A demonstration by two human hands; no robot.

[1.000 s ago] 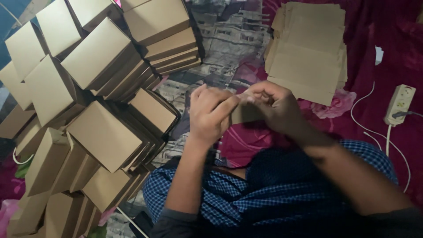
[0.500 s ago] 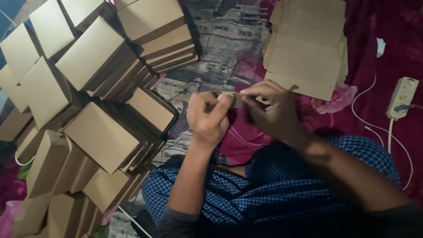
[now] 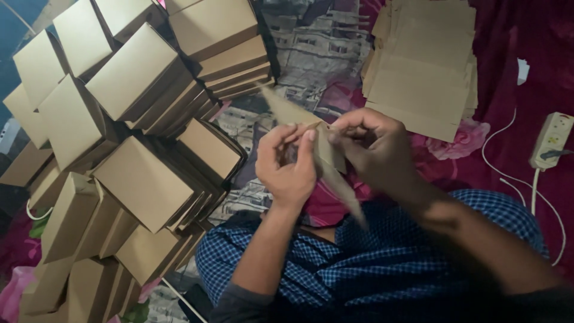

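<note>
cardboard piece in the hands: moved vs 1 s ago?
Yes. The cardboard piece was folded small between both hands; now it is opened out and turned edge-on, one tip reaching up-left toward the stacked boxes, the other down over the checked cloth.

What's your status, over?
Left hand and right hand both gripping a flat cardboard piece, held edge-on. Folded boxes piled left. Nothing in the way.

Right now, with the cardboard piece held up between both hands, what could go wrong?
1. The cardboard piece is pinched only near its middle by the left hand and right hand; its long free ends could bend or crease.
2. The leaning pile of folded boxes sits close beside the left arm; a nudge might topple it.
3. The white cable lies near the right arm and could snag.
</note>
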